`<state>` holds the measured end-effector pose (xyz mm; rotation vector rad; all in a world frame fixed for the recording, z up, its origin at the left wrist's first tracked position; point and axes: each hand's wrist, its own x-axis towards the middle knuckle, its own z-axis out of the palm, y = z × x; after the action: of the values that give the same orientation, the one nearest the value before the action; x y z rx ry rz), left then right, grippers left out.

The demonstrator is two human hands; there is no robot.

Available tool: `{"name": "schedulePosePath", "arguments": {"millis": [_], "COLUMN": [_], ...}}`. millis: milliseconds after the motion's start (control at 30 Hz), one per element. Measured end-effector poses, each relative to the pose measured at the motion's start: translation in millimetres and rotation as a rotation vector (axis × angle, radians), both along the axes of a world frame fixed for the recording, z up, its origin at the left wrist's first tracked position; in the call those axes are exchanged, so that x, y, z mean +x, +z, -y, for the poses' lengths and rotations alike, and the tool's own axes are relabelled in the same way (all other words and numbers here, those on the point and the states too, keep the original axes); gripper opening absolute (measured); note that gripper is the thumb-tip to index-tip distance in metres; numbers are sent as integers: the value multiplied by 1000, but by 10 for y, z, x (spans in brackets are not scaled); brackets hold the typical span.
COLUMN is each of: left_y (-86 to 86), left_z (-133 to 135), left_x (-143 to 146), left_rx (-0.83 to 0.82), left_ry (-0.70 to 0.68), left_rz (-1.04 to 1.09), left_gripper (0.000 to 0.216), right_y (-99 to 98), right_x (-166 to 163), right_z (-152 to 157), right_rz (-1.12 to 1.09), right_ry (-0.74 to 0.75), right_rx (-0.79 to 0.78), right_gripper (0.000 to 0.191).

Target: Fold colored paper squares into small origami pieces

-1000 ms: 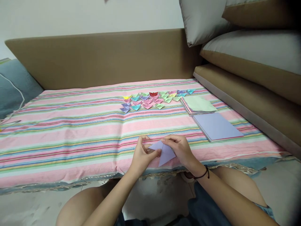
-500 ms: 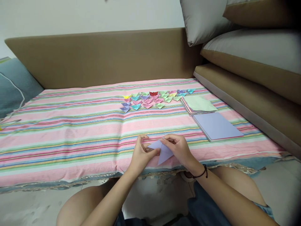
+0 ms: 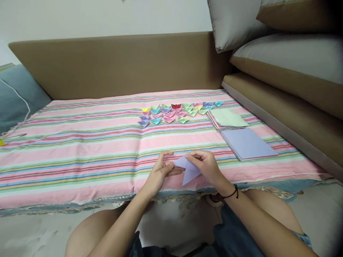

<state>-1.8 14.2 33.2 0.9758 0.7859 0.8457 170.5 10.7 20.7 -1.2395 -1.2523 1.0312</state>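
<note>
A folded piece of lavender origami paper (image 3: 190, 174) is held just above the near edge of the striped cloth, with pointed corners showing to the left and downward. My right hand (image 3: 208, 167) is closed on its upper right part, thumb on top and fingers curled behind. At the left corner is my left hand (image 3: 160, 173), its thumb and lower fingers closed about the tip while the index finger arches above. The fingers hide part of the folds. Further back sit several small folded paper boats, among them a red one (image 3: 176, 106) and a blue one (image 3: 156, 121).
Two paper stacks lie at the right, one topped with light green (image 3: 227, 117), one with lavender (image 3: 249, 143). The striped cloth (image 3: 80, 153) covers the seat. Grey-brown cushions (image 3: 284, 57) pile up on the right, and a brown backrest (image 3: 120, 67) runs behind.
My left thumb has drawn back from the middle of the paper to its left corner. The paper has shifted slightly right, still in my right hand.
</note>
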Motion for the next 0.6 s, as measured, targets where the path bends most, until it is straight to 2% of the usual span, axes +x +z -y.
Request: {"name": "schedulePosePath", "arguments": {"millis": [167, 267, 333, 400, 500, 600], "left_y": [9, 14, 10, 6, 6, 10], "left_z": [10, 3, -10, -22, -25, -19], "left_x": [-7, -15, -23, -25, -10, 4], "left_rx": [38, 116, 144, 105, -28, -35], "left_ry": [4, 27, 59, 64, 41, 95], "left_rz": [-42, -120, -157, -130, 2, 59], "left_gripper": [40, 38, 41, 47, 53, 52], "right_y": [9, 18, 29, 41, 40, 21], "right_x": [23, 69, 103, 126, 123, 83], "right_z": [-6, -18, -17, -4, 38, 78], "right_rz": [-4, 8, 49, 164, 411, 594], "right_ry": [0, -68, -127, -141, -42, 63], "right_rx": [-1, 60, 176, 369, 666, 830], "right_gripper": [21, 19, 15, 11, 17, 24]}}
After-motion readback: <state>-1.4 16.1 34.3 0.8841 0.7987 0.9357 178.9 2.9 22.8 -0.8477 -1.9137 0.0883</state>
